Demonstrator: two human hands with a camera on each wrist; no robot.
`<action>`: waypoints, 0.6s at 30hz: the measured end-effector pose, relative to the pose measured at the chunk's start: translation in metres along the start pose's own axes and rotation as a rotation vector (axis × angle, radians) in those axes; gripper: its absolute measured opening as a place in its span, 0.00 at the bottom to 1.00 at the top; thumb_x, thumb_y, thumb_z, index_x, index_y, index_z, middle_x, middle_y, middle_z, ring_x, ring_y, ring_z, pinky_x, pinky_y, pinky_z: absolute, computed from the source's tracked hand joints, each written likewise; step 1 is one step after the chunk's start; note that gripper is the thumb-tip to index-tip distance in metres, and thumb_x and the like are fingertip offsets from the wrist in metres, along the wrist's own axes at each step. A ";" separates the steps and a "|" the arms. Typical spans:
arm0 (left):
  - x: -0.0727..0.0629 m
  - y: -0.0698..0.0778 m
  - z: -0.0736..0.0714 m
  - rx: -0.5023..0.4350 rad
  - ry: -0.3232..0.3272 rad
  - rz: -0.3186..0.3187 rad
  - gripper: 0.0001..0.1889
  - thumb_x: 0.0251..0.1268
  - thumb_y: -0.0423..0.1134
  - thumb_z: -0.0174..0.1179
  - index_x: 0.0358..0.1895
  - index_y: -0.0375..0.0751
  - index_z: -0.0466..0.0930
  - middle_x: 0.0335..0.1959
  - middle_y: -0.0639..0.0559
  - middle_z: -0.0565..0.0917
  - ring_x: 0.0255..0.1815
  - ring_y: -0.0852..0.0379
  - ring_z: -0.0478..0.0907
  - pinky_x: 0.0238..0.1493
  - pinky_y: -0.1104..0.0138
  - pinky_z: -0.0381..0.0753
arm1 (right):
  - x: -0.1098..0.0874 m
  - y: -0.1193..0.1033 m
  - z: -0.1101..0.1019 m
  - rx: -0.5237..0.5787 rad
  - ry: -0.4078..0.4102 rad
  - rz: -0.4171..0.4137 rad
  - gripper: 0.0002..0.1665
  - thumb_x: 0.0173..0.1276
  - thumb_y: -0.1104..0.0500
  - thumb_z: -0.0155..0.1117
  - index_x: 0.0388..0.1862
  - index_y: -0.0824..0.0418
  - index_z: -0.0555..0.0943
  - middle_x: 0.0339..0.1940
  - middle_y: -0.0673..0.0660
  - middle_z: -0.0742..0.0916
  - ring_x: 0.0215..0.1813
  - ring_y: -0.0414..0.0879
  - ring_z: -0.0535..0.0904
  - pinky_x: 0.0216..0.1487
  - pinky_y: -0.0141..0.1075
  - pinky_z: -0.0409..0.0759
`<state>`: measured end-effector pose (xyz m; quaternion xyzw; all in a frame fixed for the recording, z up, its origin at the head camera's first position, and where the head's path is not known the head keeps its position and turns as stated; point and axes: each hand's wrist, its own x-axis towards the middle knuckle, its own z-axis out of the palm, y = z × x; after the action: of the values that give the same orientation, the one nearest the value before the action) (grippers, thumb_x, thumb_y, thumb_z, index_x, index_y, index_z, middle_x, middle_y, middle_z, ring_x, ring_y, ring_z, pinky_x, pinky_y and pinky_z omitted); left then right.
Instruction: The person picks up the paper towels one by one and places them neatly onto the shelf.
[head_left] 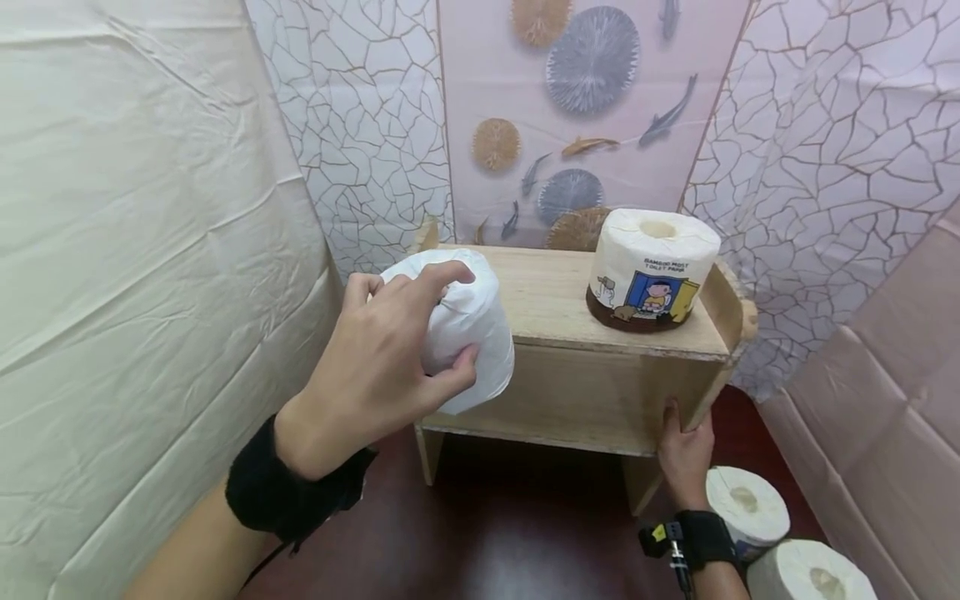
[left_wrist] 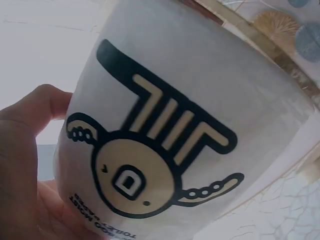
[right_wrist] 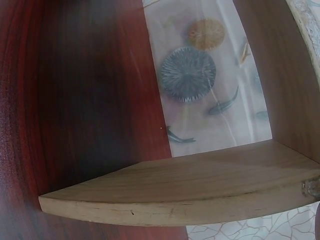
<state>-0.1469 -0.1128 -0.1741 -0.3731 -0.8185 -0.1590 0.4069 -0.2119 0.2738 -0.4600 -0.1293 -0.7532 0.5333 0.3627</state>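
Note:
My left hand (head_left: pixel 375 350) grips a white toilet roll (head_left: pixel 480 333) from above, thumb on its near side and fingers over its top. The roll overlaps the left end of the small wooden shelf (head_left: pixel 555 292) in the head view. Its printed cartoon face shows in the left wrist view, where the roll (left_wrist: pixel 200 90) fills most of the picture. Low on the right, my right hand (head_left: pixel 687 454) holds the shelf's side panel, its thumb on the inner face. The right wrist view shows the shelf's wooden side board (right_wrist: pixel 175 185), but hardly any of that hand.
Another toilet roll (head_left: pixel 652 279) with a cartoon print stands at the right of the shelf top. Two more rolls, one nearer (head_left: pixel 810 575) and one farther (head_left: pixel 746 508), stand on the dark red surface at lower right. Cloth-like panels (head_left: pixel 150 250) enclose the sides and back.

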 end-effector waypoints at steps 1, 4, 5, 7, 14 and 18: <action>0.001 0.001 -0.002 0.009 0.002 0.008 0.31 0.54 0.42 0.72 0.62 0.38 0.75 0.45 0.49 0.86 0.35 0.49 0.81 0.47 0.49 0.68 | -0.001 0.000 0.001 0.002 0.004 -0.001 0.31 0.82 0.52 0.56 0.75 0.69 0.69 0.66 0.74 0.80 0.66 0.66 0.76 0.68 0.43 0.72; 0.004 0.002 -0.005 0.041 -0.003 0.027 0.30 0.55 0.42 0.72 0.62 0.38 0.75 0.46 0.48 0.87 0.35 0.49 0.82 0.46 0.49 0.68 | -0.003 0.002 0.005 0.013 0.014 -0.011 0.29 0.82 0.54 0.57 0.73 0.70 0.70 0.64 0.74 0.81 0.64 0.65 0.77 0.63 0.29 0.69; 0.006 0.002 -0.006 0.050 -0.008 0.029 0.30 0.55 0.42 0.72 0.62 0.38 0.75 0.46 0.48 0.88 0.36 0.49 0.81 0.46 0.48 0.68 | -0.003 0.002 0.006 0.017 0.014 -0.015 0.29 0.82 0.54 0.57 0.73 0.70 0.71 0.63 0.74 0.82 0.64 0.65 0.77 0.60 0.27 0.68; 0.009 0.000 -0.006 0.064 -0.020 0.021 0.30 0.55 0.42 0.72 0.61 0.39 0.75 0.45 0.48 0.88 0.37 0.49 0.81 0.46 0.48 0.68 | -0.004 0.002 0.008 0.021 0.008 -0.023 0.29 0.82 0.55 0.57 0.73 0.71 0.71 0.63 0.76 0.81 0.64 0.66 0.76 0.60 0.26 0.67; 0.025 -0.008 0.001 0.070 -0.117 0.001 0.29 0.57 0.44 0.68 0.62 0.42 0.73 0.41 0.48 0.87 0.41 0.52 0.81 0.48 0.50 0.67 | -0.004 -0.003 0.005 -0.007 -0.008 0.018 0.32 0.82 0.52 0.56 0.77 0.67 0.69 0.65 0.75 0.80 0.66 0.68 0.76 0.66 0.36 0.71; 0.035 -0.014 0.004 0.076 -0.173 0.014 0.29 0.59 0.45 0.67 0.63 0.42 0.73 0.37 0.48 0.86 0.41 0.53 0.81 0.47 0.50 0.67 | -0.002 -0.005 0.004 -0.018 0.002 0.029 0.31 0.82 0.51 0.56 0.77 0.66 0.69 0.64 0.73 0.82 0.63 0.62 0.78 0.61 0.31 0.70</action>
<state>-0.1730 -0.1032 -0.1488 -0.3756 -0.8534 -0.0922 0.3495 -0.2119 0.2679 -0.4573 -0.1442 -0.7555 0.5317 0.3545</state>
